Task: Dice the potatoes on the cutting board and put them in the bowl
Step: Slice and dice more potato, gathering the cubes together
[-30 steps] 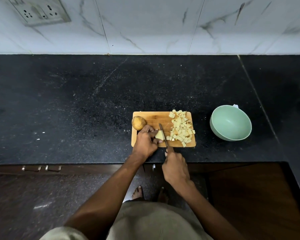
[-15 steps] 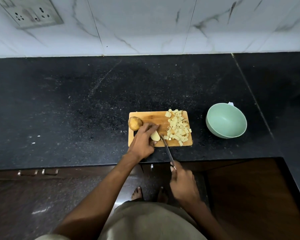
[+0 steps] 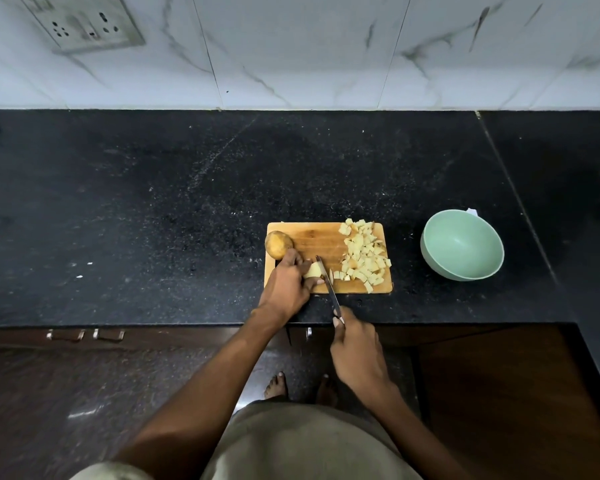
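Observation:
A small wooden cutting board (image 3: 316, 240) lies near the counter's front edge. A whole unpeeled potato (image 3: 278, 244) sits on its back left corner. A heap of pale potato cubes (image 3: 362, 256) covers its right half. My left hand (image 3: 286, 284) pinches a cut potato piece (image 3: 313, 270) against the board. My right hand (image 3: 355, 348) grips a knife (image 3: 328, 285) by the handle, its blade down beside that piece, with a fresh slice lying just right of the blade. A pale green bowl (image 3: 440, 233) stands empty to the right of the board.
The black stone counter (image 3: 153, 209) stretches wide to the left and behind the board. A marble-tiled wall with a socket plate (image 3: 84, 22) rises at the back. Drawer handles (image 3: 84, 335) and my bare feet (image 3: 278, 384) show below the counter edge.
The knife drew back toward me half a second ago and has now come forward again, blade set down on the potato piece. My left hand keeps holding that piece.

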